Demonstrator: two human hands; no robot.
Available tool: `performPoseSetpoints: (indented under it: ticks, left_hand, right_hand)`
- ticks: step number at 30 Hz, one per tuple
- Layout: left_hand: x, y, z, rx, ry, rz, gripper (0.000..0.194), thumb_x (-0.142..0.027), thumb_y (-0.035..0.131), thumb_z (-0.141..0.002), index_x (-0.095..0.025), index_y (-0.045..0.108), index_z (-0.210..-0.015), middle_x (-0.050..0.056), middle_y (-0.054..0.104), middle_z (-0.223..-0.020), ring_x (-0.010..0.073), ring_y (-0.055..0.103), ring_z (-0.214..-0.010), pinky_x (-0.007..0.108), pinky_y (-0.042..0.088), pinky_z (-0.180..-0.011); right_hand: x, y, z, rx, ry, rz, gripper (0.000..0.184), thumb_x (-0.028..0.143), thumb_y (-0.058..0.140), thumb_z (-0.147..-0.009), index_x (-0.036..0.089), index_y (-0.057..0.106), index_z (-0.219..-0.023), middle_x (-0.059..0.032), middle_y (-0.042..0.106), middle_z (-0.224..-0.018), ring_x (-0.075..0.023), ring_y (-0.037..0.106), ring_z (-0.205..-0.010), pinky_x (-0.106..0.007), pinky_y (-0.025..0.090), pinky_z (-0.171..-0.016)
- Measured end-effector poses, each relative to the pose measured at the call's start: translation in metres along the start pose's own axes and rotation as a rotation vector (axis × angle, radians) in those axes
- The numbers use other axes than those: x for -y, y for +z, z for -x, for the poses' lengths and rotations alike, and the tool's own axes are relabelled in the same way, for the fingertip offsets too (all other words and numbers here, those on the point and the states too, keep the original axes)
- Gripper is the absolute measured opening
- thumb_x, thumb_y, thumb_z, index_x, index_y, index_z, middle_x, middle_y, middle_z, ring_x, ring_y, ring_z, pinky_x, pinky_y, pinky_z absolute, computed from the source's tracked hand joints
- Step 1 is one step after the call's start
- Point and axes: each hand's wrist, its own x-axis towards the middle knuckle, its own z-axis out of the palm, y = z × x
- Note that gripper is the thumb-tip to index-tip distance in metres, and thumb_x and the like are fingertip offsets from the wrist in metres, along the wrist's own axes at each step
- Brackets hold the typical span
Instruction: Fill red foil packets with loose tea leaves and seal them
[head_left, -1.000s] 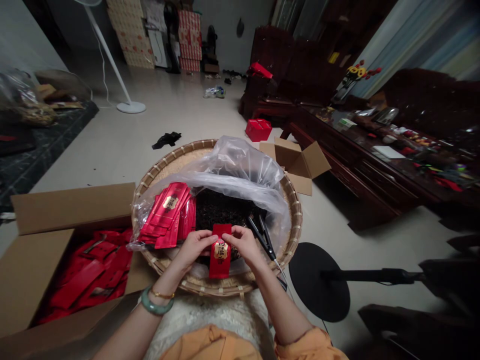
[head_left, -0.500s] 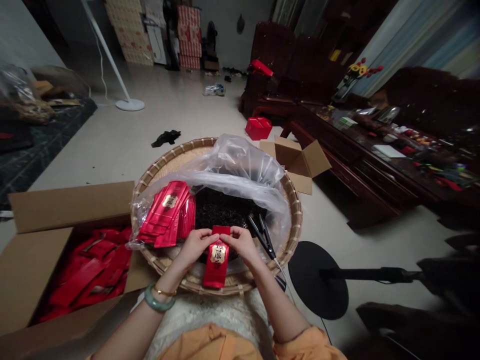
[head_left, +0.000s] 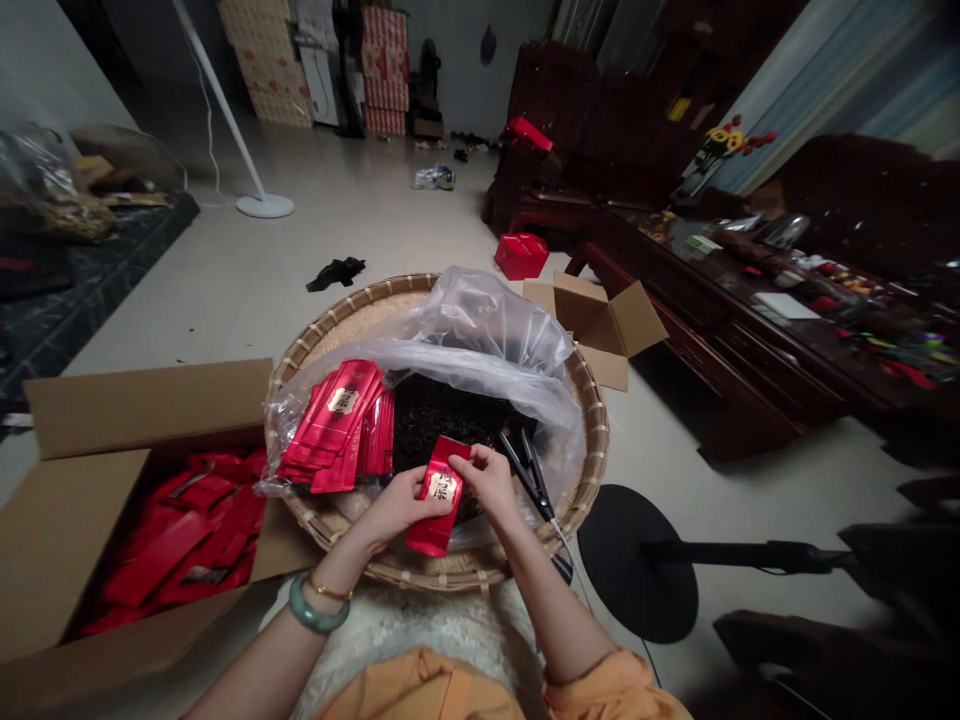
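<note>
Between my two hands is a red tea packet [head_left: 435, 530] with a gold label, tilted over the near side of a round bamboo tray [head_left: 307, 345]. My left hand [head_left: 405, 503] grips the packet's left side around its middle, thumb across the front. Near the top edge, my right hand [head_left: 486, 483] pinches its right side. Behind the packet, dark loose tea leaves [head_left: 431, 410] lie in a clear plastic bag [head_left: 487, 340]. A stack of flat red packets [head_left: 337, 425] rests left of the leaves. A black hand-held sealing iron [head_left: 529, 475] lies with its jaws apart by my right hand.
To the left stands an open cardboard box [head_left: 82, 540] full of red packets [head_left: 176, 545]. A black round stand base [head_left: 637, 563] is on the floor at right. Farther off are a smaller open carton [head_left: 600, 325], a red box [head_left: 521, 256] and a dark wooden table [head_left: 667, 300].
My left hand has slid down from the packet's top edge to its middle. The packet has tilted, its top leaning right, while my right hand stays near the top.
</note>
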Motion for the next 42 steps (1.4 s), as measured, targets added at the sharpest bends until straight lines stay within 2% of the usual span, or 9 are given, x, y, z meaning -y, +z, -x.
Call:
performPoseSetpoints:
  ticks: [7,15,18,22,25,27,33,38,42]
  left_hand:
    - [0.006,-0.001,0.003,-0.036,-0.002,-0.084,0.041,-0.024,0.077,-0.053,-0.010,0.061,-0.089,0.003,0.069,-0.080,0.0155,0.062,-0.069,0.027,0.047,-0.066]
    - [0.016,0.001,0.004,-0.086,0.076,-0.147,0.042,-0.024,0.074,-0.056,-0.010,0.061,-0.094,0.005,0.070,-0.084,0.0182,0.064,-0.074,0.030,0.050,-0.069]
    - [0.015,0.001,0.009,-0.144,0.198,-0.254,0.038,-0.024,0.073,-0.058,-0.012,0.065,-0.093,0.004,0.071,-0.086,0.0196,0.065,-0.076,0.031,0.051,-0.072]
    - [0.013,-0.004,0.016,-0.162,0.443,-0.366,0.029,-0.022,0.068,-0.066,-0.016,0.068,-0.095,0.007,0.072,-0.093,0.0201,0.066,-0.084,0.032,0.052,-0.079]
    - [0.015,-0.009,0.018,-0.177,0.574,-0.421,0.028,-0.017,0.063,-0.069,-0.019,0.070,-0.096,0.006,0.072,-0.097,0.0195,0.066,-0.090,0.033,0.050,-0.087]
    - [0.017,-0.011,0.018,-0.204,0.609,-0.465,0.027,-0.017,0.062,-0.070,-0.020,0.070,-0.095,0.005,0.072,-0.098,0.0194,0.066,-0.092,0.034,0.049,-0.089]
    - [0.018,-0.015,0.020,-0.174,0.526,-0.616,0.027,-0.018,0.058,-0.077,-0.022,0.068,-0.101,0.003,0.071,-0.101,0.0182,0.066,-0.091,0.030,0.050,-0.085]
    - [0.019,-0.019,0.019,-0.109,0.562,-0.733,0.033,-0.012,0.051,-0.079,-0.023,0.066,-0.106,0.002,0.070,-0.105,0.0167,0.065,-0.094,0.028,0.050,-0.085]
    - [0.021,-0.022,0.018,-0.068,0.649,-0.854,0.053,0.002,0.040,-0.068,-0.021,0.063,-0.110,0.003,0.069,-0.108,0.0155,0.064,-0.098,0.030,0.050,-0.089]
  right_hand:
    - [0.002,-0.001,0.001,0.154,0.050,-0.056,0.038,0.035,0.080,-0.049,0.015,0.065,-0.078,-0.0008,0.069,-0.074,-0.0137,0.059,-0.062,-0.027,0.047,-0.065]
    - [0.004,0.002,0.005,0.137,0.009,0.023,0.029,0.036,0.077,-0.055,0.014,0.067,-0.072,-0.0016,0.068,-0.069,-0.0151,0.058,-0.060,-0.028,0.047,-0.062]
    - [0.022,0.001,0.021,0.168,-0.188,0.190,0.028,0.034,0.075,-0.061,0.015,0.068,-0.080,-0.0025,0.066,-0.074,-0.0167,0.060,-0.068,-0.028,0.048,-0.065]
    - [0.052,-0.007,0.050,0.202,-0.682,0.348,0.052,0.034,0.073,-0.067,0.022,0.058,-0.116,-0.0086,0.059,-0.108,-0.0210,0.056,-0.097,-0.034,0.049,-0.078]
    - [0.068,-0.013,0.064,0.218,-0.970,0.500,0.023,0.030,0.063,-0.079,0.025,0.065,-0.102,-0.0073,0.057,-0.108,-0.0222,0.051,-0.104,-0.041,0.045,-0.088]
    - [0.073,-0.015,0.069,0.204,-1.048,0.621,0.011,0.024,0.058,-0.083,0.024,0.068,-0.087,-0.0058,0.059,-0.098,-0.0214,0.050,-0.100,-0.042,0.044,-0.088]
    - [0.081,-0.017,0.073,0.182,-0.825,0.994,0.018,0.026,0.052,-0.088,0.022,0.069,-0.090,-0.0080,0.059,-0.094,-0.0197,0.049,-0.093,-0.033,0.046,-0.079]
    - [0.090,-0.021,0.070,0.318,-0.588,1.134,0.025,0.034,0.048,-0.090,0.024,0.071,-0.089,-0.0070,0.057,-0.096,-0.0185,0.048,-0.094,-0.030,0.045,-0.079]
    - [0.090,-0.022,0.066,0.409,-0.488,1.162,0.020,0.037,0.055,-0.086,0.026,0.072,-0.090,-0.0046,0.058,-0.094,-0.0181,0.049,-0.092,-0.029,0.044,-0.079]
